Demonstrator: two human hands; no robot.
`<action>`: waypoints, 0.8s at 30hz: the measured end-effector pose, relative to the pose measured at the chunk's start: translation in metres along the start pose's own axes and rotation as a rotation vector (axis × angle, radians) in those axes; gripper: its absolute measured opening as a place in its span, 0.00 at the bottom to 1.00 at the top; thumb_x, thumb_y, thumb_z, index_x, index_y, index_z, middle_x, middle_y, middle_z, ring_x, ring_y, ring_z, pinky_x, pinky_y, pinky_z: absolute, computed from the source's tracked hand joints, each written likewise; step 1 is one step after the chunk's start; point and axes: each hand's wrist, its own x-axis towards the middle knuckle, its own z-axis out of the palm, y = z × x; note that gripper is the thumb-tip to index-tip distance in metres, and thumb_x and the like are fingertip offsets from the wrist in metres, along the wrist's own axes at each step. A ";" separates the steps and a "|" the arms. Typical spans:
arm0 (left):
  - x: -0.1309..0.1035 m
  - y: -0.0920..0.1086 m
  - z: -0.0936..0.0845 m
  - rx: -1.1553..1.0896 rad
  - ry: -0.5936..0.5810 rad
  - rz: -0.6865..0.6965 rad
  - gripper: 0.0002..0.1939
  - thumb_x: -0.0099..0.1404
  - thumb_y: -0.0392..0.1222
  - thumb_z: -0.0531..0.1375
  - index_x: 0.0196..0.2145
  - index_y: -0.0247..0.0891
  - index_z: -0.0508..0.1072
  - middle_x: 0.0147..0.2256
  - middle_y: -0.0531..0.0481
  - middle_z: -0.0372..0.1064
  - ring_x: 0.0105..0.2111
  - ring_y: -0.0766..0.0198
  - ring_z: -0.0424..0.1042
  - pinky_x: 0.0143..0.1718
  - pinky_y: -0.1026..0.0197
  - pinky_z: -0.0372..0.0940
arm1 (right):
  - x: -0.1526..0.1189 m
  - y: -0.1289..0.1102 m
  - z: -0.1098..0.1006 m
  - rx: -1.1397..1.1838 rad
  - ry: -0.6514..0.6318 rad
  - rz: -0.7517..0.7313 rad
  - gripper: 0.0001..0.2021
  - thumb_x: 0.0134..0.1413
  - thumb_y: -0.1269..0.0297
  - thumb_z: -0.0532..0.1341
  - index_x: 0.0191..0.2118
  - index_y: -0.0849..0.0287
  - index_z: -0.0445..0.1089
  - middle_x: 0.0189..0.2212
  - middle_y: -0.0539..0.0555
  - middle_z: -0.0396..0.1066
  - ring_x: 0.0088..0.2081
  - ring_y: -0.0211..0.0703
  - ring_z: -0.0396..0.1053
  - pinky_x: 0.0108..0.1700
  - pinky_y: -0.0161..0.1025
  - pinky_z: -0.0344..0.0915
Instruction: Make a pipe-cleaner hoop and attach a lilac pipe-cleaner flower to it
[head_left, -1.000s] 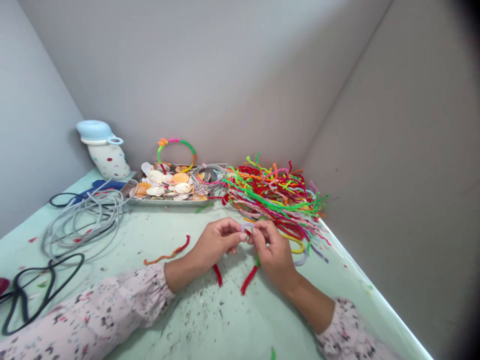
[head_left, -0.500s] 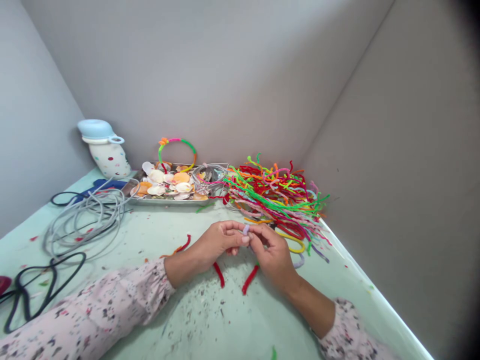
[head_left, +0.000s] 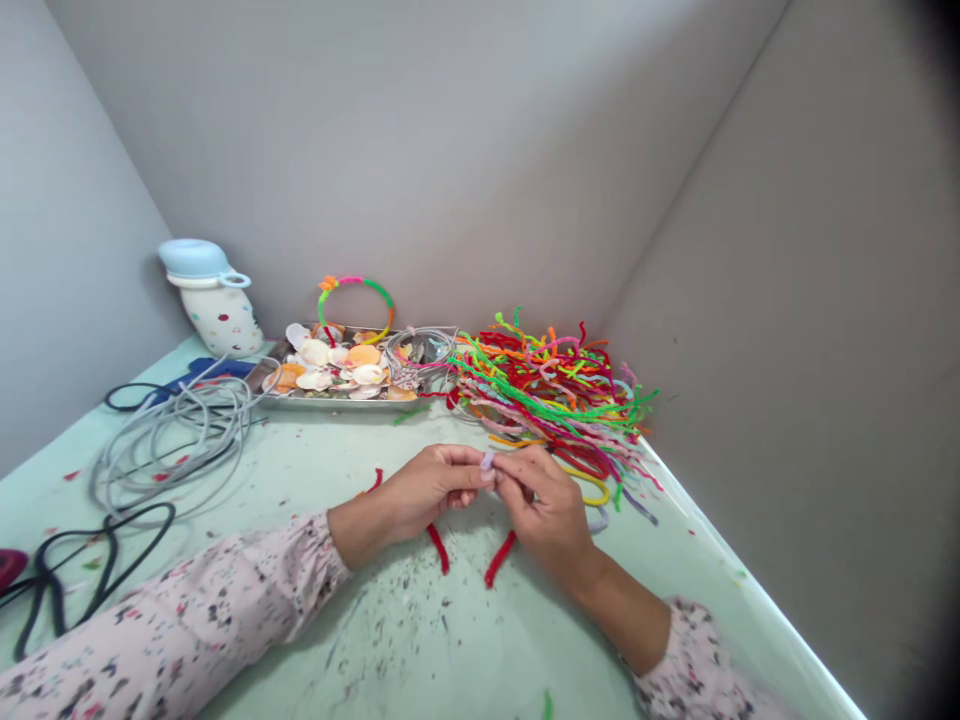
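Note:
A short lavender pipe cleaner (head_left: 487, 460) is pinched between the fingertips of both hands, its upper end showing between them. My left hand (head_left: 433, 490) grips it from the left with thumb and forefinger. From the other side my right hand (head_left: 549, 510) closes its thumb and forefinger on the same piece, and the tips of both hands nearly meet. Below them on the table lie two cut red pipe cleaner pieces, one near the left palm (head_left: 439, 550) and a second red piece (head_left: 499, 560) beside the right wrist. Much of the lavender piece is hidden by fingers.
A heap of colourful pipe cleaners (head_left: 555, 390) lies at the back right. Behind my hands is a metal tray (head_left: 352, 404) of seashells with a multicoloured ring (head_left: 391, 300). Left are coiled grey cable (head_left: 112, 470), black cord (head_left: 105, 590), a blue tool (head_left: 225, 368) and a white bottle (head_left: 221, 325).
My left hand has shifted very slightly, and the lavender piece's visible end has moved a little left and down. Both hands keep their pinch.

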 end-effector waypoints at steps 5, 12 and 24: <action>0.000 0.000 -0.001 0.021 0.014 0.013 0.11 0.48 0.39 0.70 0.29 0.32 0.75 0.22 0.55 0.65 0.20 0.75 0.59 0.23 0.70 0.53 | 0.004 -0.003 -0.007 0.066 -0.062 0.041 0.16 0.58 0.69 0.56 0.52 0.54 0.68 0.36 0.53 0.66 0.33 0.38 0.66 0.34 0.37 0.67; -0.002 0.003 0.002 0.228 0.059 0.103 0.08 0.51 0.40 0.66 0.28 0.33 0.74 0.22 0.55 0.65 0.20 0.73 0.59 0.23 0.68 0.53 | 0.014 -0.004 -0.019 -0.038 -0.135 -0.111 0.14 0.56 0.70 0.58 0.48 0.54 0.69 0.44 0.57 0.67 0.42 0.43 0.68 0.40 0.39 0.69; -0.003 0.005 0.000 0.306 0.043 0.221 0.09 0.56 0.44 0.64 0.30 0.35 0.75 0.22 0.55 0.64 0.21 0.73 0.59 0.24 0.67 0.53 | 0.022 -0.002 -0.028 -0.227 -0.151 -0.211 0.11 0.56 0.70 0.57 0.44 0.55 0.71 0.41 0.56 0.69 0.46 0.45 0.69 0.46 0.41 0.69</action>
